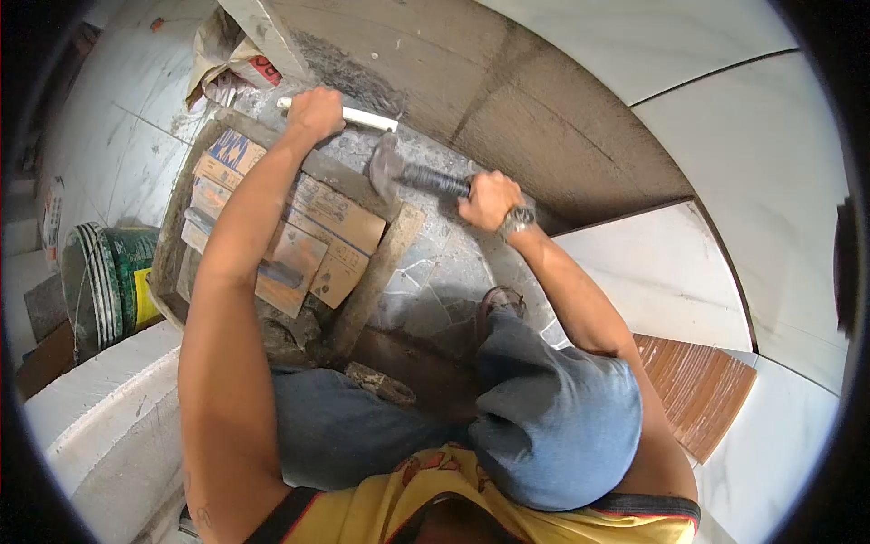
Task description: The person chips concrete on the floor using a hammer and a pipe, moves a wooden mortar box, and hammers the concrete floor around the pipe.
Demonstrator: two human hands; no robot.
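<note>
My left hand [315, 113] is closed around a narrow white strip [370, 119], held near the foot of the rough grey wall. Whether the strip is a pipe or a cut piece of tile I cannot tell. In my right hand [491, 201] is a hammer [435, 179], gripped by its dark, ridged handle. The hammer's head is blurred and hangs just below the strip's right end, seemingly apart from it. Beneath my left forearm, cardboard boxes [335, 213] lie in a mortar-stained trough [385, 263], with a trowel [281, 274] on top.
A green bucket [122, 272] stands left of the trough. At the top left lies a torn bag [217, 59]. Large white tiles [743, 127] cover the wall at right, above a leaning white slab [652, 263] and a brown ridged tile [693, 390]. Broken-tile paving [421, 281] lies between.
</note>
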